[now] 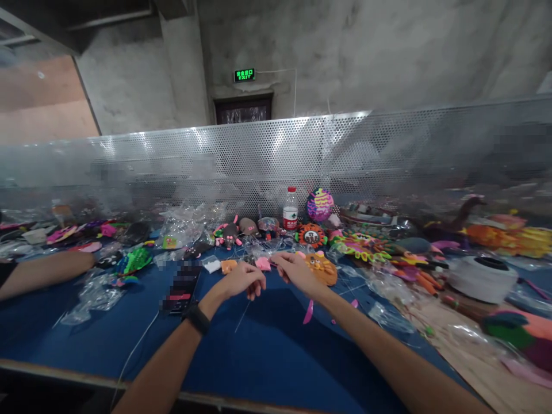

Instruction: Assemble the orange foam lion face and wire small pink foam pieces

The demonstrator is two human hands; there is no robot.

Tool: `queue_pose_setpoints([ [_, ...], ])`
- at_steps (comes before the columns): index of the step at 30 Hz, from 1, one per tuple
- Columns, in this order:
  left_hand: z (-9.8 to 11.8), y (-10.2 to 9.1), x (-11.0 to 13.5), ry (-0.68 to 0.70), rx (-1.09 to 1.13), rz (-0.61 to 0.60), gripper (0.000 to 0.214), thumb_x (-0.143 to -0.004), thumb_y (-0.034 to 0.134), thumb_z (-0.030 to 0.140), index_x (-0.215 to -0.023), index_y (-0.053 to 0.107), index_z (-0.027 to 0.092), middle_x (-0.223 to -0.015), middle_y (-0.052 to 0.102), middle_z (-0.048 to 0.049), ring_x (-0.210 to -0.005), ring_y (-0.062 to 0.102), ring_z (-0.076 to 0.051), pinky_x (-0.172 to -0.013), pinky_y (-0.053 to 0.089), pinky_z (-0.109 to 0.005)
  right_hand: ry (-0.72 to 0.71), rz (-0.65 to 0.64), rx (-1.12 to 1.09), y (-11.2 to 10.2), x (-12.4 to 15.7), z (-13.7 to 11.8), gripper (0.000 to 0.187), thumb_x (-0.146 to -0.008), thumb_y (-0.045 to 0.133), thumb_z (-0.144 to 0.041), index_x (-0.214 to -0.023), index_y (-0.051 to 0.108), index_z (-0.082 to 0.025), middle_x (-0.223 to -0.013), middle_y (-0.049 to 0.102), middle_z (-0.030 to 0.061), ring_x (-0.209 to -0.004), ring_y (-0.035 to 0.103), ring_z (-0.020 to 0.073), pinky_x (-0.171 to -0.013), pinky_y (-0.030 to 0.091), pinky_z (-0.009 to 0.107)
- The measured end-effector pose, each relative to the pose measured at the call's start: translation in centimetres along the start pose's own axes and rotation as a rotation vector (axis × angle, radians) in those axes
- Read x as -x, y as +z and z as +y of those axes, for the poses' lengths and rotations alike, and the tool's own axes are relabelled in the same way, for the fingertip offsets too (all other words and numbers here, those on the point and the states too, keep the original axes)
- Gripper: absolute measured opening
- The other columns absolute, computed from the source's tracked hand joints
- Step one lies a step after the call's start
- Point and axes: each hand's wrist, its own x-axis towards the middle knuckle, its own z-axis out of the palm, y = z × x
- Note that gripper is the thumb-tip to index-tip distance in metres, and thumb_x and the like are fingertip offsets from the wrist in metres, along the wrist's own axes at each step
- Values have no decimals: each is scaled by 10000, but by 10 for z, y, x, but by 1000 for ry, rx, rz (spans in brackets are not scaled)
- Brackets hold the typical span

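Observation:
My left hand (245,280) hovers above the blue table with its fingers curled downward. Whatever it may hold is too small to make out. To its right, my right hand (296,271) has thumb and fingertips drawn together beside a lump of pink modelling clay (263,264). I cannot tell whether they touch it. Orange clay (229,266) and white clay (211,264) lie just left of the pink one. An orange clay animal face (321,268) sits behind my right wrist. Pink strips (308,312) lie below my right forearm.
A phone (181,290) with a cable lies left of my wrist. Another person's forearm (47,273) rests at far left. Along the perforated metal divider (267,155) stand a water bottle (290,210), clay figures and plastic wrap. A white roll (480,280) stands at right.

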Motion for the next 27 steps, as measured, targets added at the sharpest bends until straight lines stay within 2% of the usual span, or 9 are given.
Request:
queue_pose_setpoints([
  [4, -2, 3, -3, -19, 34, 77, 255, -788, 514, 344, -612, 514, 159, -453, 541, 24, -340, 478, -75, -371, 351, -185, -5, -55, 9, 2, 0, 3, 245, -723, 509, -347, -540, 509, -185, -395, 423, -79, -326, 361, 58, -350, 261, 180],
  [8, -3, 4, -4, 71, 38, 135, 305, -827, 500, 461, -770, 533, 164, -472, 524, 47, -343, 474, -80, -360, 347, -188, -9, -123, 31, 7, 2, 6, 239, -739, 483, -337, -578, 560, -177, -378, 435, -76, -303, 357, 66, -337, 272, 188],
  [11, -2, 3, -3, 128, 80, 170, 348, -800, 544, 509, -802, 538, 161, -470, 461, 82, -311, 376, -45, -332, 269, -173, -2, -151, 41, 9, 3, 6, 262, -754, 483, -345, -564, 550, -177, -370, 437, -73, -297, 365, 65, -331, 264, 188],
  [14, -1, 2, -2, 142, 106, 171, 359, -786, 571, 512, -798, 550, 154, -470, 422, 96, -301, 296, -22, -327, 204, -174, -5, -161, 41, 10, 4, 6, 281, -768, 488, -361, -557, 528, -181, -367, 435, -74, -295, 367, 61, -334, 263, 185],
  [18, -3, 1, -4, 142, 105, 209, 352, -808, 544, 500, -790, 573, 150, -460, 383, 100, -314, 345, -38, -336, 230, -180, -1, -141, 37, 9, 4, 6, 306, -779, 487, -375, -538, 492, -186, -374, 438, -71, -302, 373, 60, -340, 282, 184],
  [23, -5, 0, -6, 150, 95, 252, 397, -866, 433, 484, -898, 606, 128, -469, 443, 78, -318, 380, -51, -329, 255, -181, 10, -131, 10, 8, 3, 5, 283, -759, 482, -348, -525, 473, -189, -381, 444, -70, -310, 377, 60, -343, 283, 184],
  [27, -2, -2, -6, 156, 114, 228, 406, -850, 463, 473, -1002, 589, 118, -445, 487, 69, -313, 400, -62, -334, 271, -179, 7, -119, 19, 9, 3, 3, 279, -764, 478, -357, -543, 495, -187, -380, 442, -70, -306, 368, 61, -342, 278, 189],
])
